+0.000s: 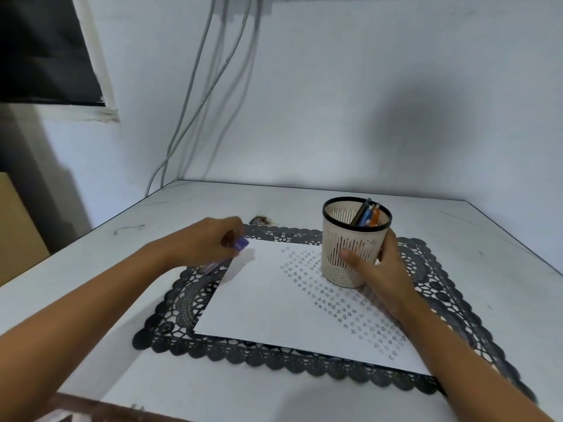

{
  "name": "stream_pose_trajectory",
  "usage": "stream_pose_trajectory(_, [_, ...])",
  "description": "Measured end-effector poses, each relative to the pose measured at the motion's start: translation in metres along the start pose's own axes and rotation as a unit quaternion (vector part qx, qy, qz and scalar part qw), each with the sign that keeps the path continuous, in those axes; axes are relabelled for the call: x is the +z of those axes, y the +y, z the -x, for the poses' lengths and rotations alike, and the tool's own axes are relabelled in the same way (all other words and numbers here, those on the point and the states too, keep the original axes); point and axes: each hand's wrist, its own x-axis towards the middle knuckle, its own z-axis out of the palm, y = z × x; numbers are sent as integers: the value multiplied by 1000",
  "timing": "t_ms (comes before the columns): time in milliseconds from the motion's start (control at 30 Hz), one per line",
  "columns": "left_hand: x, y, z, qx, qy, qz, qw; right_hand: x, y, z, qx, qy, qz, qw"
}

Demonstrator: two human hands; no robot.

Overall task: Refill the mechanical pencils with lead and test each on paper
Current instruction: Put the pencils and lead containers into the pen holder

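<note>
On tabletop (91,269), black lace mat (170,330); paper (259,300) with star marks atop. At paper's 10 o'clock, left hand (207,242), grip curled round purple pencil (240,243). At 2 o'clock, right hand (380,269), grip wrapped round pen cup (344,236); more pencils (370,214) inside.

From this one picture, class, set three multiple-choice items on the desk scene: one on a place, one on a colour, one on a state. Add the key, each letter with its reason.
1. Where does the pencil cup stand?
A) on the bare table B) on the paper C) on the floor

2. What colour is the lace mat?
A) black B) red C) yellow

3. What is the right hand doing?
A) lying flat B) writing C) gripping the cup

Key:
1 B, its base rests on the sheet's far right part.
2 A, dark scalloped lace frames the sheet.
3 C, thumb and fingers curl round the cup's wall.
</note>
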Motion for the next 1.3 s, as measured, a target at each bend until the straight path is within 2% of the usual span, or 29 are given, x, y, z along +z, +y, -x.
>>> stream_pose_trajectory(133, [-20,43,-20,66,99,111,987,0,-1,1,-6,0,7,1000])
stream_pose_trajectory(267, [-31,99,-46,111,226,257,933,1,-1,1,-2,1,9,1000])
stream_pose_trajectory(333, [-31,123,-57,124,249,288,917,1,-3,1,-7,0,12,1000])
stream_pose_trajectory(467, [-15,152,-69,135,188,270,934,2,-6,3,-18,3,10,1000])
stream_pose_trajectory(767, [20,152,-70,124,83,204,968,0,-2,1,-29,9,21,999])
stream_pose_trajectory(1000, [24,144,-70,171,120,132,969,-1,0,-1,-33,0,17,999])
stream_pose_trajectory(1133, [27,126,-67,187,222,148,945,-1,0,-1,-34,-4,19,999])
stream_pose_trajectory(1233, [36,95,-67,111,259,144,949,-2,4,-2,-16,-6,10,1000])
stream_pose_trajectory(1300, [45,67,-67,26,191,131,972,-2,4,-2,-14,-6,14,1000])
